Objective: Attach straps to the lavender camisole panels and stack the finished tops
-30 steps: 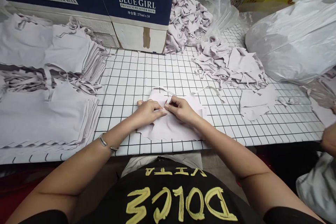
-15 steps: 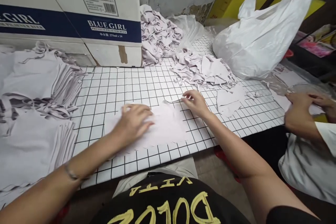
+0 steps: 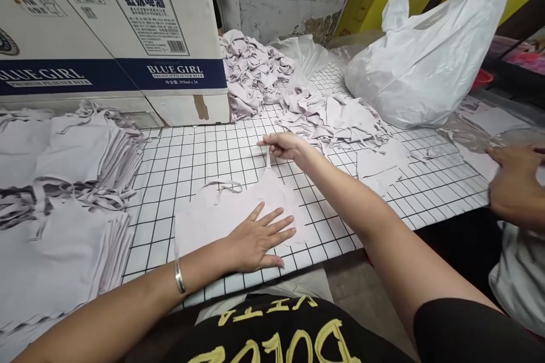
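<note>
A pale pinkish-white cloth piece lies flat on the grid-patterned tabletop in front of me. My left hand rests on its lower right part, palm down with fingers spread. At the far edge of the cloth, my right hand pinches a thin fabric strap and holds it up, pulled away from me. A second strap lies curled loosely on the cloth's upper left.
Stacked cloth pieces with straps fill the left side, before a white beer carton. Crumpled cloth heaps lie at the back, beside a full white plastic bag. A co-worker's hand is at the right.
My left hand has moved right and spread flat on the cloth. My right hand has shifted left and away from me, drawing the strap upright. The view has tilted up slightly.
</note>
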Motion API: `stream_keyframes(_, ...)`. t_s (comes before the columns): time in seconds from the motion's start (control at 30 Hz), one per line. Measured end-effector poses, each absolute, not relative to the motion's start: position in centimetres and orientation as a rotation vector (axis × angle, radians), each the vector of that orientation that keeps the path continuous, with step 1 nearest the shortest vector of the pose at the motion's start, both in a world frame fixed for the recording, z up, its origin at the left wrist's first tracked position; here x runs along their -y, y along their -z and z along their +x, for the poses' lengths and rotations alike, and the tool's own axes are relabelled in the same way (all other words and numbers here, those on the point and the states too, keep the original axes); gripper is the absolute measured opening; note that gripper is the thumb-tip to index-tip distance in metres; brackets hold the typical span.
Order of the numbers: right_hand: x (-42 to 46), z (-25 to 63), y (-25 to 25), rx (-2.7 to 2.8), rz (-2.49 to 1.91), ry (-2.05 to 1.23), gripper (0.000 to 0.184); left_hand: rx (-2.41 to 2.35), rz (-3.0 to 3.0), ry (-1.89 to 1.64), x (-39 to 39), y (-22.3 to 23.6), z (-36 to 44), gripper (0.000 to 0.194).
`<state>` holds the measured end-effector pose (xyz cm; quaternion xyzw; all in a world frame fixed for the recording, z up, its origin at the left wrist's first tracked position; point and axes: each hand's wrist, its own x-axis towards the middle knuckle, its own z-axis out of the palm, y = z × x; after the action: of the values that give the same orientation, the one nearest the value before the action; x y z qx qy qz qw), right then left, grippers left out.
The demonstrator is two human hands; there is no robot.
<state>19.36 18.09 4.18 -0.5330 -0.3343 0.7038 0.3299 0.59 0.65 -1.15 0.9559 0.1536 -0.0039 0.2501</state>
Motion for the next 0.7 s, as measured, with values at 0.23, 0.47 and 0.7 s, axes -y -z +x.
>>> stream_keyframes(0.23,-18.0,19.2,-8.9,0.918,-1.372,-1.297,0.040,-0.484,2.243,-0.054,-0.6,-0.2,1.1,0.069)
stream_keyframes(0.47,0.5,21.3,-8.5,1.921,-0.944,-1.415,0.042,-0.626,0.471,-0.522,-1.2,-3.6,2.3,0.058)
stream_keyframes(0.7,6.4,21.7,-2.7,1.085,-1.284,-1.651,0.034,-0.559,0.244,-0.476,1.6,-3.5,3.2,0.034)
